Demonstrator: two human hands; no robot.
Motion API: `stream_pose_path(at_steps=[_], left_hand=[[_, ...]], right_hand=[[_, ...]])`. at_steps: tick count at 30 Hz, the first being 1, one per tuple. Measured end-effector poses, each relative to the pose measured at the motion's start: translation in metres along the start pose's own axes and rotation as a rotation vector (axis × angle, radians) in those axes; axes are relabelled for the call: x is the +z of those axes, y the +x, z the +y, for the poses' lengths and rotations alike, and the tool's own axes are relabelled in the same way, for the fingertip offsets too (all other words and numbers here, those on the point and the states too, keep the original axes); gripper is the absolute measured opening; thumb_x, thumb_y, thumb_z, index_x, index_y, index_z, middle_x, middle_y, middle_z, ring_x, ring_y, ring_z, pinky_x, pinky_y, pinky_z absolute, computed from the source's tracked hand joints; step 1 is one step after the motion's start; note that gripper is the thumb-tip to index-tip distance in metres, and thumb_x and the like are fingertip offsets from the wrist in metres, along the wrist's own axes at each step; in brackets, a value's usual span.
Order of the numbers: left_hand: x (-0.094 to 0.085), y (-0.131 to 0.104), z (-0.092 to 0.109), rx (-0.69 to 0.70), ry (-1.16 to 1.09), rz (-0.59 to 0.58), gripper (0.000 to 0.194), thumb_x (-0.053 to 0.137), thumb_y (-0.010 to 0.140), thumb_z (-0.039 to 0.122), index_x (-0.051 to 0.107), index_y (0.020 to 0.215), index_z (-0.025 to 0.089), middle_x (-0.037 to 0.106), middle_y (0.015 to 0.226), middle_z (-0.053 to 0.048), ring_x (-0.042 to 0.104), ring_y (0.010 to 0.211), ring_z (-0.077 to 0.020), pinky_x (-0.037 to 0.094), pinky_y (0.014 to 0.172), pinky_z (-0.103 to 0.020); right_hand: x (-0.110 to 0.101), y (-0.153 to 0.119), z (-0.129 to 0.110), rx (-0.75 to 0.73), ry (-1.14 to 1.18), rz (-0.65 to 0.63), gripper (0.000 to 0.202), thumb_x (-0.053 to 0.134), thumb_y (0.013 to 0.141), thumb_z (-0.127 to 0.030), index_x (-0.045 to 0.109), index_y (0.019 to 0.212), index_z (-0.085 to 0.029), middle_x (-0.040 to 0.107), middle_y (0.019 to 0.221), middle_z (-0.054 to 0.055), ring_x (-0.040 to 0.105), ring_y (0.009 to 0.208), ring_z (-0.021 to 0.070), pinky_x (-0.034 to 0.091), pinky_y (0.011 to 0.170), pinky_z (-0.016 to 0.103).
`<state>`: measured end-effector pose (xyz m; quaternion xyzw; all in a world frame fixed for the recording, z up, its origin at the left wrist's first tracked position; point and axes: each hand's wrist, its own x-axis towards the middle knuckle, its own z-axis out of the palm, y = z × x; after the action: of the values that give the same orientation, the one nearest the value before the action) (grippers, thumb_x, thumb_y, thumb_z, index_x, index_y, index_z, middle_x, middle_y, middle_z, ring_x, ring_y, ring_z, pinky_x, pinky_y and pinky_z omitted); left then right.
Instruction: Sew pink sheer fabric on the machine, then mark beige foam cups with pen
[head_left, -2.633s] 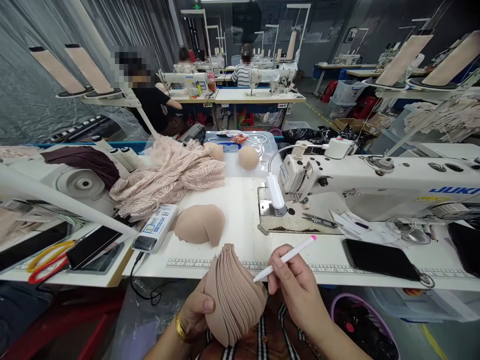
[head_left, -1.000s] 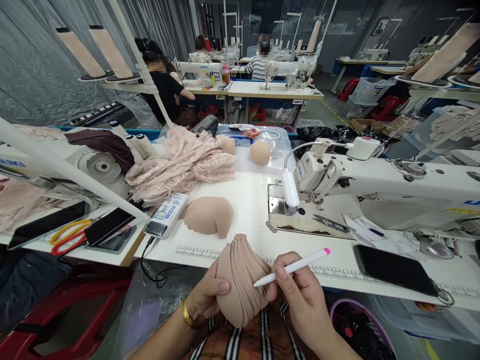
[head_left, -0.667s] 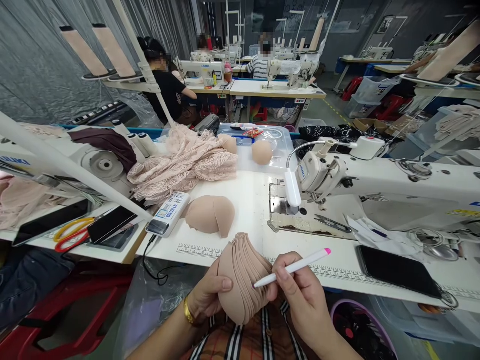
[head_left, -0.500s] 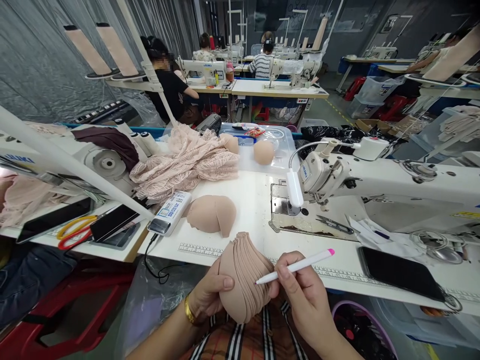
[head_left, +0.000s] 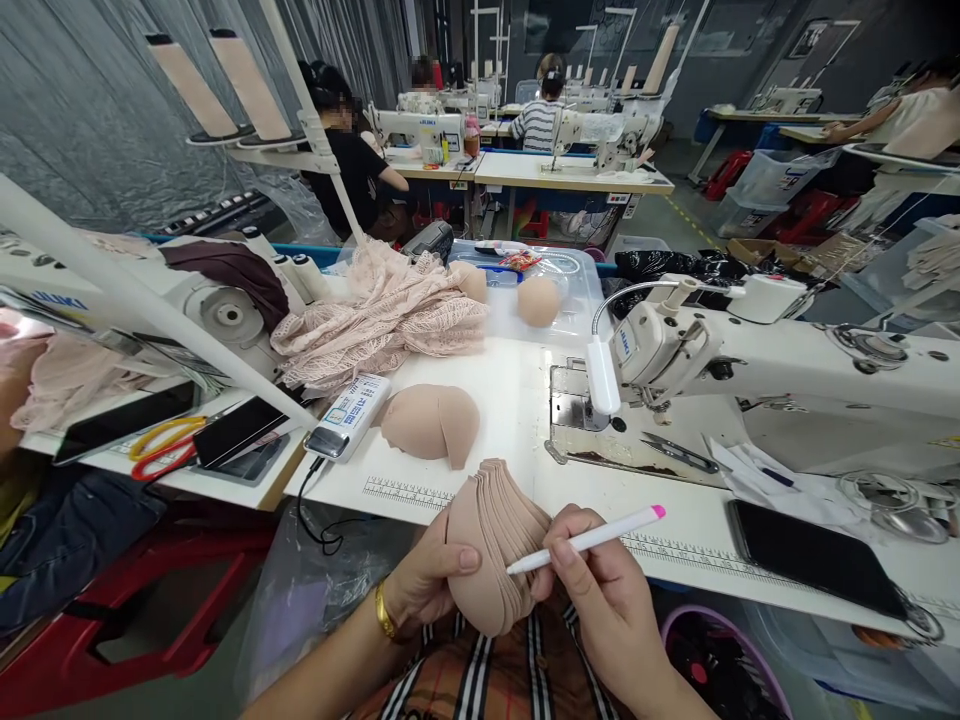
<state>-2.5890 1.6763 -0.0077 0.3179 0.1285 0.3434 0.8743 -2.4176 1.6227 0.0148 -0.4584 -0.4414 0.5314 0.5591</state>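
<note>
A fanned stack of beige bra cups (head_left: 487, 555) is held at the table's front edge by my left hand (head_left: 424, 575), its thumb pressed on the nearest cup. My right hand (head_left: 600, 580) grips a white marker pen (head_left: 600, 535) with a pink end. The pen's tip points left and rests at or just above the layered edges of the stack; contact is hard to tell. Some right-hand fingers are hidden behind the stack's right side. Just beyond the stack, more beige cup pieces (head_left: 431, 425) lie on the white table (head_left: 510, 400).
A sewing machine (head_left: 750, 350) with thread snips (head_left: 679, 452) and a black phone (head_left: 814, 555) occupies the right. Pink lace (head_left: 390, 320) is heaped behind a white power bank (head_left: 349, 420). Scissors (head_left: 165, 450) lie left. Co-workers sit farther back, including a person in black (head_left: 352, 170).
The pen tip has shifted slightly left and down across the stack's layered edges. My view has turned a little, so the surroundings sit slightly farther right. Both hands keep their holds.
</note>
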Motion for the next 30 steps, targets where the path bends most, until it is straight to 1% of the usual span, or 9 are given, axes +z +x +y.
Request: stream_pose_path(at_steps=[4, 9, 11, 14, 17, 21, 26, 28, 30], left_hand=[[-0.0011, -0.0009, -0.0015, -0.011, -0.037, 0.041, 0.071, 0.08, 0.079, 0.044, 0.055, 0.136, 0.011, 0.071, 0.103, -0.018, 0.068, 0.087, -0.0292, 0.052, 0.078, -0.039], [-0.0012, -0.0022, -0.0016, -0.007, -0.042, 0.029, 0.066, 0.079, 0.08, 0.044, 0.059, 0.132, 0.009, 0.072, 0.099, -0.019, 0.067, 0.087, -0.0281, 0.052, 0.079, -0.037], [-0.0032, -0.003, -0.003, 0.001, -0.055, 0.028, 0.064, 0.079, 0.081, 0.042, 0.06, 0.133, 0.008, 0.073, 0.099, -0.019, 0.069, 0.087, -0.0281, 0.053, 0.082, -0.038], [-0.0069, -0.0045, -0.0058, 0.029, -0.062, 0.039, 0.063, 0.079, 0.081, 0.039, 0.06, 0.133, 0.008, 0.074, 0.099, -0.019, 0.07, 0.087, -0.0282, 0.055, 0.081, -0.038], [-0.0078, -0.0052, -0.0067, 0.035, -0.062, 0.058, 0.065, 0.081, 0.08, 0.038, 0.058, 0.135, 0.012, 0.074, 0.104, -0.018, 0.071, 0.088, -0.0292, 0.056, 0.079, -0.039], [-0.0062, -0.0054, -0.0052, 0.024, -0.067, 0.046, 0.065, 0.081, 0.081, 0.039, 0.057, 0.135, 0.011, 0.075, 0.102, -0.018, 0.073, 0.087, -0.0297, 0.057, 0.081, -0.039], [-0.0073, -0.0067, -0.0057, 0.053, -0.065, 0.083, 0.064, 0.081, 0.081, 0.032, 0.055, 0.136, 0.013, 0.075, 0.103, -0.017, 0.073, 0.086, -0.0282, 0.057, 0.081, -0.039], [-0.0079, -0.0068, -0.0063, 0.049, -0.064, 0.07, 0.066, 0.081, 0.082, 0.034, 0.053, 0.138, 0.013, 0.075, 0.105, -0.018, 0.073, 0.088, -0.0291, 0.057, 0.082, -0.04], [-0.0091, -0.0071, -0.0073, 0.039, -0.065, 0.051, 0.066, 0.081, 0.082, 0.037, 0.053, 0.137, 0.012, 0.075, 0.104, -0.019, 0.073, 0.088, -0.0292, 0.057, 0.081, -0.04]], right_hand=[[-0.0018, 0.0003, 0.0038, 0.026, 0.068, 0.017, 0.032, 0.06, 0.106, -0.051, 0.064, 0.091, -0.022, 0.065, 0.067, -0.001, 0.06, 0.064, 0.0149, 0.049, 0.065, 0.027], [-0.0012, 0.0001, 0.0045, 0.005, 0.002, 0.042, 0.032, 0.061, 0.106, -0.049, 0.065, 0.09, -0.021, 0.065, 0.067, -0.001, 0.06, 0.064, 0.0153, 0.05, 0.064, 0.027], [0.0005, -0.0003, 0.0034, -0.002, -0.018, 0.037, 0.032, 0.061, 0.106, -0.048, 0.065, 0.089, -0.021, 0.065, 0.068, 0.0, 0.061, 0.064, 0.0157, 0.051, 0.064, 0.028], [0.001, -0.0009, 0.0024, -0.007, -0.003, 0.013, 0.03, 0.061, 0.106, -0.047, 0.065, 0.091, -0.022, 0.065, 0.069, -0.001, 0.061, 0.063, 0.0156, 0.051, 0.064, 0.028], [-0.001, -0.0008, 0.0029, -0.004, 0.0, 0.01, 0.03, 0.059, 0.107, -0.048, 0.064, 0.092, -0.022, 0.064, 0.068, -0.002, 0.06, 0.063, 0.0158, 0.049, 0.065, 0.028], [-0.0008, -0.0004, 0.004, -0.033, -0.038, 0.015, 0.028, 0.059, 0.108, -0.045, 0.064, 0.092, -0.022, 0.064, 0.069, -0.001, 0.06, 0.064, 0.0158, 0.05, 0.065, 0.028], [0.0022, -0.0012, 0.0035, -0.042, -0.025, -0.017, 0.027, 0.059, 0.108, -0.044, 0.065, 0.093, -0.022, 0.064, 0.071, -0.001, 0.062, 0.064, 0.0158, 0.052, 0.064, 0.028], [0.0018, -0.0012, 0.0034, -0.05, -0.016, -0.001, 0.026, 0.058, 0.108, -0.044, 0.065, 0.094, -0.022, 0.065, 0.069, -0.002, 0.062, 0.063, 0.0152, 0.052, 0.064, 0.028], [0.001, -0.0008, 0.0042, -0.064, -0.031, 0.014, 0.026, 0.058, 0.108, -0.043, 0.064, 0.094, -0.022, 0.065, 0.069, -0.002, 0.061, 0.063, 0.0152, 0.052, 0.065, 0.028]])
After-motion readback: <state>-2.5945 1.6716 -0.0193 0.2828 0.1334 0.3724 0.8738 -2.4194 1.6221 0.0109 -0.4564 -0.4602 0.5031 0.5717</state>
